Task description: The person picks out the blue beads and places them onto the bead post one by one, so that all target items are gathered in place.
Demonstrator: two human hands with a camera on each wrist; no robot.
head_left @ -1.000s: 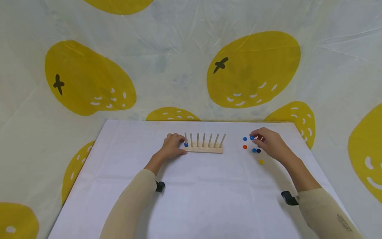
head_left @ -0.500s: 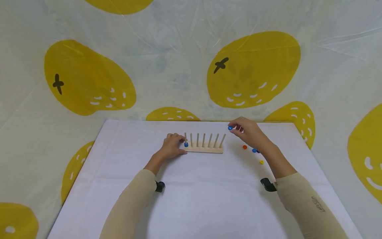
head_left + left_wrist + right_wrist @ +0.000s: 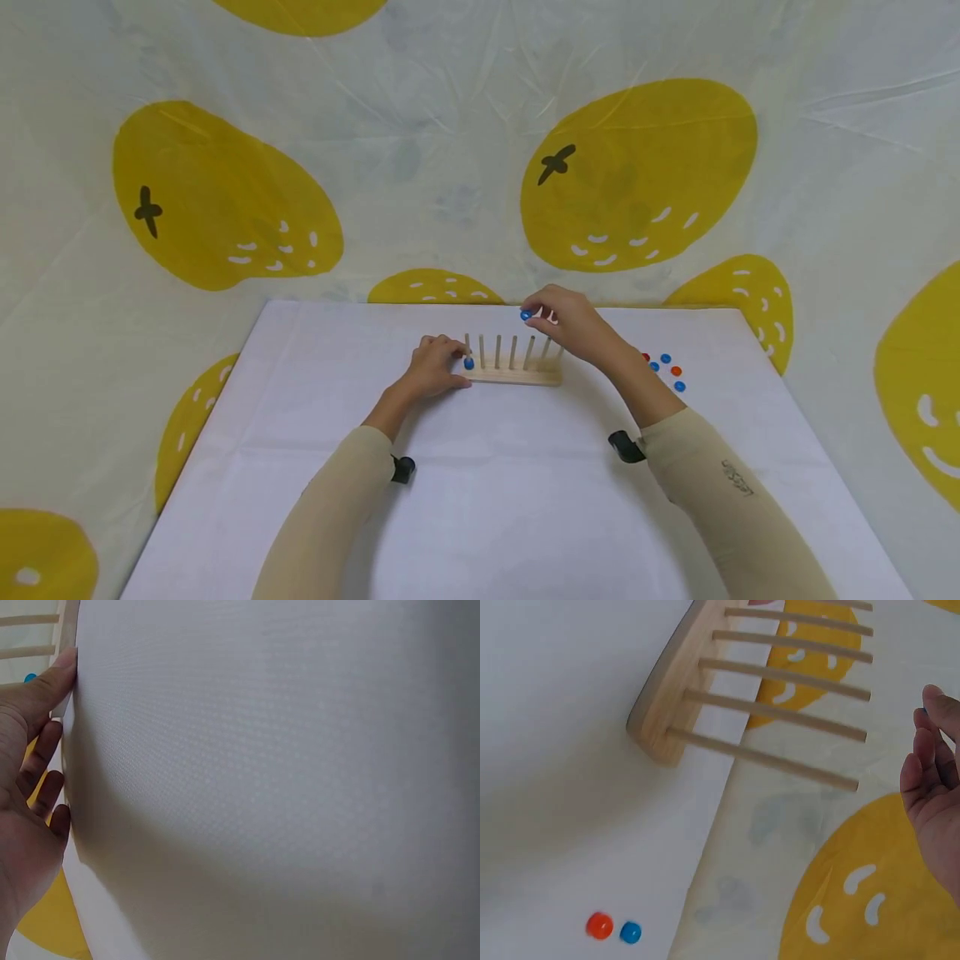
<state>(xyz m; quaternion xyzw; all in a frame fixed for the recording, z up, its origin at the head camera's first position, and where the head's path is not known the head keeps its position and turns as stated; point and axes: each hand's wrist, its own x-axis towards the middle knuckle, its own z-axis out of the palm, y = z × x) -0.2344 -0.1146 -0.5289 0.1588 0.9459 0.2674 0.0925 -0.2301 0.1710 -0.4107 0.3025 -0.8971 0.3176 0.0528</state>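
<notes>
A pale wooden peg rack [image 3: 517, 377] with a row of several upright pegs stands on the table. My left hand [image 3: 431, 367] grips its left end, thumb at the front edge and fingers behind; the left wrist view shows the thumb [image 3: 56, 682] against the base. Blue beading [image 3: 468, 364] sits low on the leftmost peg; how many beads it is, I cannot tell. Above the rack's right half, my right hand [image 3: 570, 321] pinches a blue bead [image 3: 526, 315] between thumb and fingertips. That bead is almost hidden by the fingers in the right wrist view.
Right of the rack lie several loose beads, among them an orange bead [image 3: 677, 371] and a blue bead [image 3: 679, 387]. The right forearm covers part of that area. A white cloth [image 3: 510, 500] covers the table, and a fruit-patterned curtain [image 3: 450, 167] hangs behind its back edge.
My right hand has lifted the blue bead from the loose beads and carried it left over the rack. Its forearm uncovers some beads and hides others. The left hand has stayed put.
</notes>
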